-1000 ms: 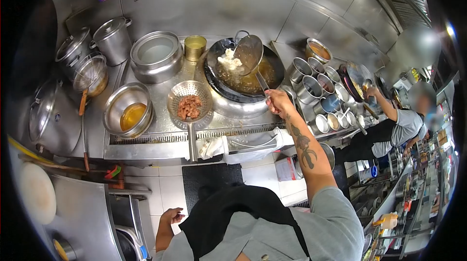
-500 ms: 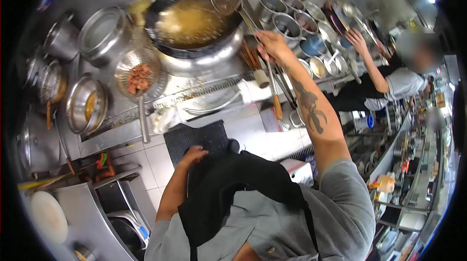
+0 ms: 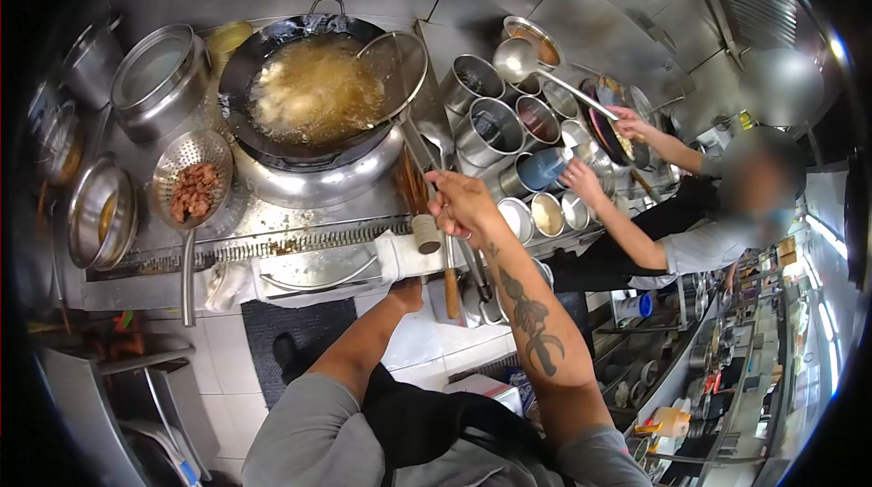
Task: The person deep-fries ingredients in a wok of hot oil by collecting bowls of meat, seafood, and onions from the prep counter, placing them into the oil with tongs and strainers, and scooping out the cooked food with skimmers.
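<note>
My right hand is closed on the handle of a round mesh strainer. The strainer's head tilts over the right rim of a black wok of bubbling golden oil. My left hand is at the counter's front edge, just below a white cloth; its fingers are mostly hidden. Left of the wok, a perforated ladle bears browned pieces of food, its handle projecting past the counter edge.
Lidded pot and steel bowls stand left. Metal containers crowd the right of the wok, beside a wooden-handled tool. A co-worker at right holds a long ladle and reaches over the containers.
The strainer has lowered to the wok's right rim. My left hand has moved forward to the counter edge. The co-worker now has a raised ladle. The view has shifted.
</note>
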Demonstrator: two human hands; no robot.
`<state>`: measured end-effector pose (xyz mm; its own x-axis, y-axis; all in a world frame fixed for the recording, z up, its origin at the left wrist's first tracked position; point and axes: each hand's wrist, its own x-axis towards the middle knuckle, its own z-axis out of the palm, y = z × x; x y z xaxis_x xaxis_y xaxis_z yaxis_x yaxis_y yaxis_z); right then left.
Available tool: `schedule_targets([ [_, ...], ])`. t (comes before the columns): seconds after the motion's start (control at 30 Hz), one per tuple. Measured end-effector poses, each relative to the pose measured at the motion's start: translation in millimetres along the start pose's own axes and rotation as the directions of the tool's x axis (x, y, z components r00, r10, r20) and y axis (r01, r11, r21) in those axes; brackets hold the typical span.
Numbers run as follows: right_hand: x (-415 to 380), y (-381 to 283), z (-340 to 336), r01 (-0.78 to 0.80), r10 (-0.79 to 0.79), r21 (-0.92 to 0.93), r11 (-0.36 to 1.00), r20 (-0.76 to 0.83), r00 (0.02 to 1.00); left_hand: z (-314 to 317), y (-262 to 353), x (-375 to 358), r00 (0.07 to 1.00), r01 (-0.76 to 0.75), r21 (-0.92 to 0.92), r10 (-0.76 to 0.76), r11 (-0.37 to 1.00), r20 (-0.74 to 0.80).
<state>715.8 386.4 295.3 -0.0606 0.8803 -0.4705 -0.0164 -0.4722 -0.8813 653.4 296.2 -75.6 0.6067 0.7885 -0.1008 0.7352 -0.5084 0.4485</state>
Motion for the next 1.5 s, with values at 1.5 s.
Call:
schedule_targets([
  [1.5, 89.2, -6.9, 89.8, 0.094, -0.094, 0.01, 0.995, -0.049, 0.994, -29.9, -215.4, -600.2, 0.217, 0.974, -0.143, -0.909, 0.176, 0.356],
])
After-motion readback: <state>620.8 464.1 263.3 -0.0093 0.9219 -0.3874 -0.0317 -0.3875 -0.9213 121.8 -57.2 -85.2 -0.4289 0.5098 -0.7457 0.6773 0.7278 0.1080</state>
